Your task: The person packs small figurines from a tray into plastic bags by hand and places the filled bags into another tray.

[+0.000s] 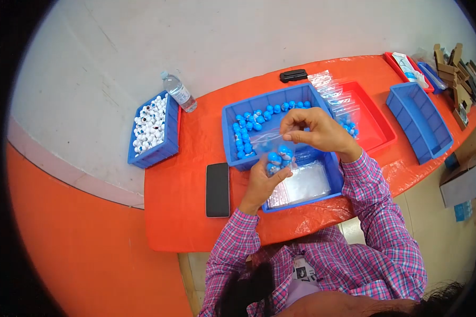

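Note:
A clear plastic bag (272,141) with several blue balls (281,158) inside hangs between my two hands. My left hand (263,182) is closed around its lower part, by the balls. My right hand (314,129) pinches the bag's upper edge, thumb against fingers. Behind and below the bag stands a large blue bin (230,124) with more blue balls (243,138) along its sides. Nearer to me, under my hands, a smaller blue bin (336,177) holds a stack of flat clear bags (312,182).
A red tray (375,116) with filled bags lies right of the large bin, a blue bin (423,124) beyond it. At left are a bin of white balls (150,124), a water bottle (180,92) and a black flat device (217,190). A black object (293,75) lies at the back.

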`<action>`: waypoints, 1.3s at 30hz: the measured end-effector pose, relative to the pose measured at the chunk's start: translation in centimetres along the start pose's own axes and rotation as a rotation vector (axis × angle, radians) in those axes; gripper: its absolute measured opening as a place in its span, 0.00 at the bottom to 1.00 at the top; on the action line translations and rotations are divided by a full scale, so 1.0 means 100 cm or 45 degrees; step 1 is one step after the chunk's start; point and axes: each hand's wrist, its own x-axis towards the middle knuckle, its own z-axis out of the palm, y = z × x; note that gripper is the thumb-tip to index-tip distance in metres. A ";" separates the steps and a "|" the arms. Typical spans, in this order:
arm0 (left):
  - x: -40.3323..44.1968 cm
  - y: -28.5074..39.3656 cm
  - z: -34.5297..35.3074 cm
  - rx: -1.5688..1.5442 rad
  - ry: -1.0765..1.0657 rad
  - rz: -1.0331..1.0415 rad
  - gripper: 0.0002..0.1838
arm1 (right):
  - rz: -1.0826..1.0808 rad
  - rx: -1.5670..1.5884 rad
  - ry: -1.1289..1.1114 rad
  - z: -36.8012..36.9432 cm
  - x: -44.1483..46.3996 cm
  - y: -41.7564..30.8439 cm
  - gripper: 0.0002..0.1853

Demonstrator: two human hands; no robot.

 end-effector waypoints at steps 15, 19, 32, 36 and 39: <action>-0.006 0.012 0.014 0.050 0.269 0.431 0.14 | -0.152 -0.409 -0.308 -0.012 -0.006 -0.001 0.04; -0.005 0.001 0.011 0.277 0.290 0.557 0.11 | -0.096 -0.568 -0.348 -0.003 -0.008 -0.004 0.04; -0.011 0.010 0.013 0.524 0.447 0.629 0.04 | -0.106 -0.611 -0.310 0.003 -0.005 -0.003 0.03; -0.009 0.005 0.009 0.599 0.496 0.770 0.03 | -0.147 -0.442 -0.123 -0.035 -0.012 -0.009 0.02; -0.009 0.006 0.003 0.594 0.475 0.746 0.02 | -0.156 -0.259 0.182 -0.074 -0.028 -0.011 0.01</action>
